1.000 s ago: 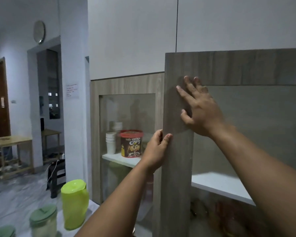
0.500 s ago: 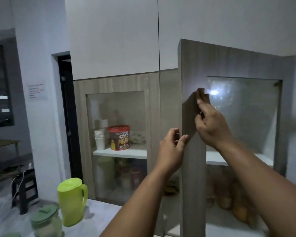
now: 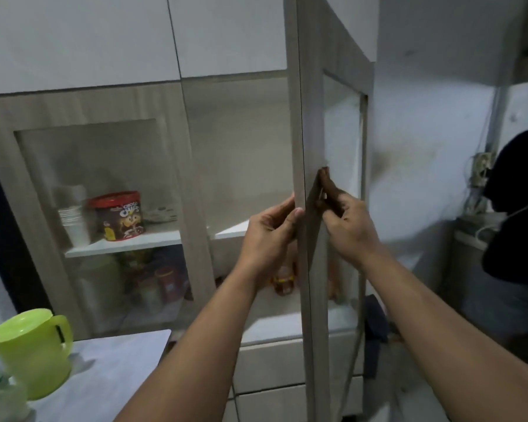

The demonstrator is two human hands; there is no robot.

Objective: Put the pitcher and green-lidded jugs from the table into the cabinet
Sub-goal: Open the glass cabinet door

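Both hands pinching the cabinet door (image 3: 299, 117) edge: left hand (image 3: 272, 229), right hand (image 3: 346, 220). Lime pitcher (image 3: 32, 354) probably light, slick plastic; best grabbed by the handle.

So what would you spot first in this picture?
Two hands in the middle: the left hand and right hand both grip the edge of the cabinet door, seen edge-on. Then the bright green pitcher at the bottom left on the table, and the red-lidded tub behind glass.
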